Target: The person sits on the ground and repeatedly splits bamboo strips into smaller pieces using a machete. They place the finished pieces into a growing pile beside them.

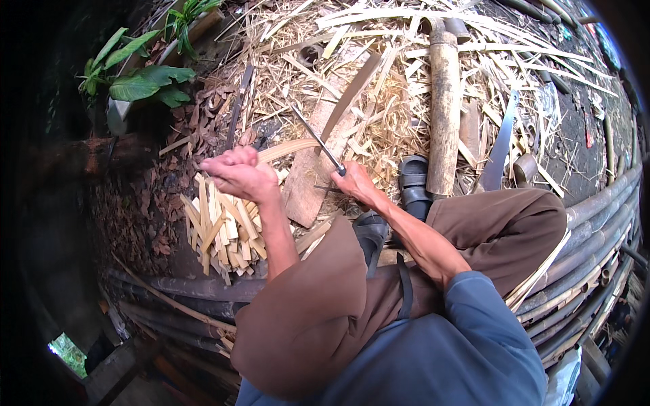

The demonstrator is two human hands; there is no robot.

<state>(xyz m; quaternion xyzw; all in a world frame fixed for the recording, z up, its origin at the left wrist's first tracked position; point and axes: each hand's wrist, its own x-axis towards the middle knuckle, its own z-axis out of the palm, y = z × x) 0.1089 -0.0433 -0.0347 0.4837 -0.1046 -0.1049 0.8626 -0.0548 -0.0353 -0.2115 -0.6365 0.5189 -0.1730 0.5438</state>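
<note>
Above littered ground (571, 145), pale strip (289, 148) apparently inside left grip (242, 174)

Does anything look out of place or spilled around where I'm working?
A little untidy: the pale strips below your left hand lie jumbled at differing angles, and a saw lies bare-bladed near your right knee. Nothing looks clearly damaged.

A strip pile (227, 237) lies left of the board (302, 189), a pole (444, 108) right (saw (502, 145) further right).

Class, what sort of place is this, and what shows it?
Probably an informal bamboo workshop: a thick bamboo pole, a handsaw and a pile of cut strips suggest it.
</note>
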